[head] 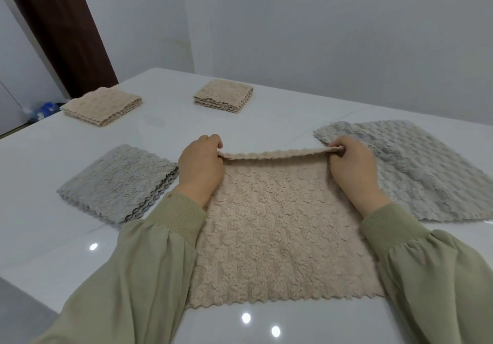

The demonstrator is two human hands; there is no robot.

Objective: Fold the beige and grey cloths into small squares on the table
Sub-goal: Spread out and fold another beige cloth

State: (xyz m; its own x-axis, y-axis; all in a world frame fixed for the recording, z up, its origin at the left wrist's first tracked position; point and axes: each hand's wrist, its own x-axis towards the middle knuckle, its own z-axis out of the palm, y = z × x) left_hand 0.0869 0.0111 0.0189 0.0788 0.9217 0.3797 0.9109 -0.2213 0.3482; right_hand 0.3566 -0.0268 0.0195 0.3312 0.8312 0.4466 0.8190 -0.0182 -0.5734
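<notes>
Right now the left hand (200,167) and right hand (352,167) are each pinching a far corner of the beige cloth (277,231), which is lying on the table (53,237) between two grey cloths (120,181), far edge lifted.

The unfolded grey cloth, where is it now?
In the head view, the unfolded grey cloth lies at the right of the table, beside the right hand and the beige cloth.

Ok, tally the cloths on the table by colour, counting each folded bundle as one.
Beige: 3 (far-left beige square, far-middle beige square, open beige cloth)
Grey: 2 (folded grey cloth, flat grey cloth)
Total: 5
</notes>
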